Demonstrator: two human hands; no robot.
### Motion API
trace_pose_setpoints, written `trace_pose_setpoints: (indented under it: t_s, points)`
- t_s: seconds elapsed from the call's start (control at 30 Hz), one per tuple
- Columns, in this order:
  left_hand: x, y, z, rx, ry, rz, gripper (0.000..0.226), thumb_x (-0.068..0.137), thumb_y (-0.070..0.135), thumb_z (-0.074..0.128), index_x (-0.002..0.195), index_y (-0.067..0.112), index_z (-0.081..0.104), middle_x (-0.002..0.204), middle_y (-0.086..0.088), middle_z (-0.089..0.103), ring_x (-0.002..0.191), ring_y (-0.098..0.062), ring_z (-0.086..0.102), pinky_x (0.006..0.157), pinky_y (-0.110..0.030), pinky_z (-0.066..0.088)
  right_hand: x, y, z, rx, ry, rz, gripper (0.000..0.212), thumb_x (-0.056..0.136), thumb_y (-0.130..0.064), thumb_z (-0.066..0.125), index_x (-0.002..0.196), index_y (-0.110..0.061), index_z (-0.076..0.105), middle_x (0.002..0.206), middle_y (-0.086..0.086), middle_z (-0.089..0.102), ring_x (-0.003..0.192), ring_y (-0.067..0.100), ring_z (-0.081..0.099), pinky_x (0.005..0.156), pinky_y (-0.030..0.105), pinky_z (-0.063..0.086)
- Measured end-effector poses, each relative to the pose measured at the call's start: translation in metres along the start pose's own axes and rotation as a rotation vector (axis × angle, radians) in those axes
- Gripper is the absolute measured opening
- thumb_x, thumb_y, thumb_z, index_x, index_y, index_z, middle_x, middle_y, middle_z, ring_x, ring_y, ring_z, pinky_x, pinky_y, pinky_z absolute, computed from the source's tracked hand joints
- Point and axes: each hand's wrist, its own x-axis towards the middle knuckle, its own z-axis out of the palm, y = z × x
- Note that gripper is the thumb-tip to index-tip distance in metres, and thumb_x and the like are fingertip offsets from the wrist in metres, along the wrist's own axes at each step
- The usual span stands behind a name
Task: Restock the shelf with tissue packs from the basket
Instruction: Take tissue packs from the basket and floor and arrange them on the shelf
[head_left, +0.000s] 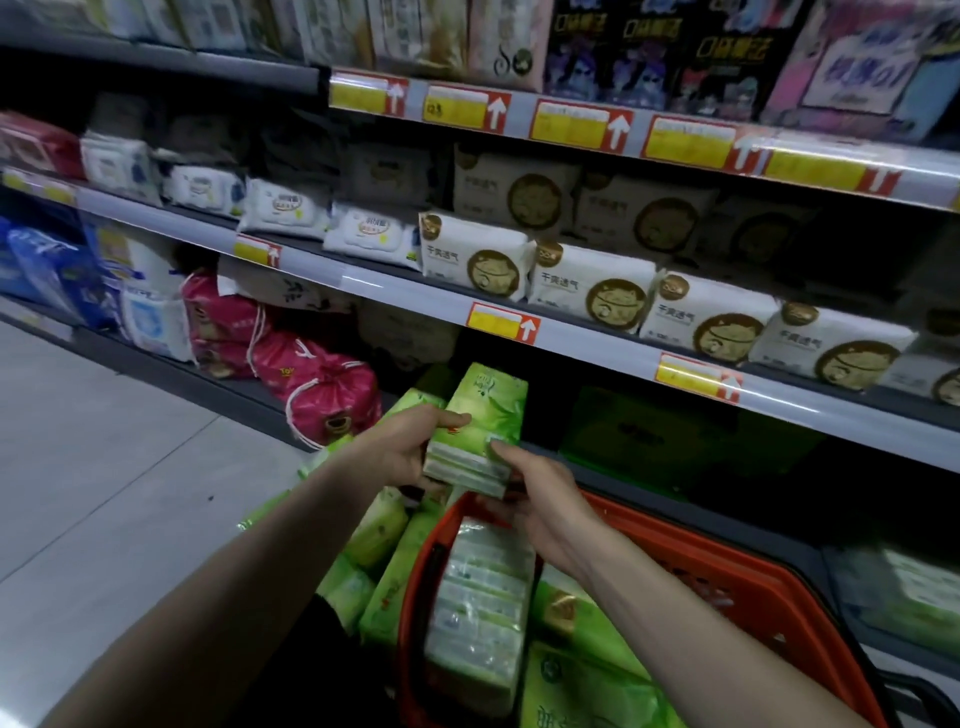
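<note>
Head view: at the frame's centre both hands are holding a green tissue pack (480, 415) upright, just above the near rim of the red basket (727, 566). The left hand (400, 457) is wrapping its grip around the pack's left side. The right hand (540, 501) is clamping its grip on the lower right corner. The pack's print is too blurred to read.

More green packs (478, 608) are lying in the basket at lower centre. White packs (592, 291) on the middle shelf are showing "干爽透气" beside a gold round emblem. Yellow-and-red price tags (503, 323) with white arrows are lining the shelf edges, their figures unreadable. Pink drawstring bags (322, 387) are sitting left of the hands.

Right of the held pack, a dark gap on the bottom shelf (639, 441) is lying open under the shelf edge. Pale floor tiles (104, 467) are stretching open at the left.
</note>
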Motion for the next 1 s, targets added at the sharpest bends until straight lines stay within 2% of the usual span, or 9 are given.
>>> trace_pose_setpoints:
  t_s: [0.17, 0.23, 0.3, 0.4, 0.5, 0.67, 0.77, 0.9, 1.0]
  points:
    - [0.032, 0.008, -0.026, -0.078, 0.021, 0.015, 0.046, 0.09, 0.033, 0.072, 0.128, 0.007, 0.069, 0.12, -0.017, 0.074, 0.113, -0.035, 0.071, 0.101, -0.044, 0.055, 0.06, -0.002, 0.03, -0.029, 0.06, 0.011, 0.026, 0.094, -0.011, 0.075, 0.117, 0.0, 0.069, 0.109, 0.018, 0.076, 0.096, 0.032, 0.075, 0.082, 0.044, 0.065]
    - [0.046, 0.0, -0.04, -0.197, 0.0, -0.003, 0.037, 0.091, 0.034, 0.07, 0.115, 0.005, 0.075, 0.106, -0.014, 0.078, 0.095, -0.031, 0.076, 0.088, -0.038, 0.061, 0.086, 0.003, 0.042, -0.034, 0.078, 0.03, 0.022, 0.093, -0.008, 0.075, 0.113, 0.001, 0.071, 0.106, 0.02, 0.077, 0.097, 0.036, 0.076, 0.09, 0.052, 0.063]
    - [0.063, -0.013, -0.053, -0.298, 0.001, -0.047, 0.034, 0.091, 0.037, 0.068, 0.098, 0.005, 0.076, 0.088, -0.012, 0.076, 0.076, -0.027, 0.074, 0.068, -0.03, 0.058, 0.11, 0.017, 0.055, -0.048, 0.119, 0.052, 0.024, 0.089, -0.007, 0.077, 0.11, 0.002, 0.072, 0.101, 0.022, 0.078, 0.091, 0.039, 0.077, 0.084, 0.055, 0.064]
    - [0.091, -0.026, -0.063, -0.35, 0.136, -0.096, 0.052, 0.078, 0.041, 0.077, 0.109, 0.002, 0.064, 0.095, -0.02, 0.066, 0.089, -0.033, 0.066, 0.077, -0.037, 0.048, 0.145, 0.042, 0.073, -0.032, 0.176, 0.088, 0.026, 0.084, -0.008, 0.079, 0.108, 0.001, 0.072, 0.095, 0.022, 0.078, 0.085, 0.041, 0.077, 0.079, 0.06, 0.063]
    - [0.117, -0.029, -0.072, -0.409, 0.235, -0.112, 0.043, 0.083, 0.041, 0.074, 0.096, 0.004, 0.056, 0.082, -0.019, 0.067, 0.082, -0.032, 0.063, 0.083, -0.039, 0.047, 0.174, 0.065, 0.088, 0.029, 0.206, 0.128, 0.03, 0.084, -0.008, 0.08, 0.11, -0.002, 0.068, 0.1, 0.023, 0.076, 0.092, 0.042, 0.075, 0.083, 0.064, 0.061]
    - [0.157, -0.033, -0.089, -0.551, 0.453, 0.002, 0.036, 0.087, 0.035, 0.068, 0.111, 0.009, 0.065, 0.105, -0.019, 0.066, 0.096, -0.037, 0.068, 0.081, -0.048, 0.061, 0.218, 0.082, 0.107, 0.061, 0.283, 0.074, 0.028, 0.091, -0.011, 0.079, 0.115, -0.015, 0.065, 0.114, 0.013, 0.072, 0.102, 0.034, 0.071, 0.062, 0.034, 0.062]
    - [0.176, -0.035, -0.094, -0.535, 0.542, 0.065, 0.017, 0.095, 0.022, 0.062, 0.098, 0.009, 0.071, 0.095, -0.009, 0.06, 0.095, -0.032, 0.065, 0.084, -0.048, 0.063, 0.239, 0.085, 0.123, 0.014, 0.301, 0.039, 0.015, 0.09, -0.017, 0.079, 0.1, -0.023, 0.068, 0.113, 0.009, 0.075, 0.097, 0.032, 0.072, 0.087, 0.05, 0.062]
    - [0.199, -0.046, -0.102, -0.459, 0.634, 0.091, 0.019, 0.082, 0.022, 0.077, 0.094, 0.009, 0.072, 0.092, -0.009, 0.068, 0.095, -0.033, 0.067, 0.094, -0.051, 0.059, 0.256, 0.085, 0.136, 0.028, 0.321, 0.079, 0.034, 0.09, -0.015, 0.08, 0.117, -0.024, 0.061, 0.112, 0.007, 0.07, 0.094, 0.032, 0.073, 0.089, 0.055, 0.062]
    - [0.21, -0.051, -0.104, -0.554, 0.624, 0.086, 0.01, 0.081, 0.011, 0.069, 0.071, 0.014, 0.067, 0.08, -0.008, 0.068, 0.084, -0.031, 0.065, 0.09, -0.045, 0.058, 0.263, 0.089, 0.14, 0.003, 0.332, 0.077, 0.038, 0.089, -0.022, 0.082, 0.119, -0.03, 0.061, 0.121, 0.006, 0.07, 0.102, 0.032, 0.071, 0.092, 0.054, 0.061]
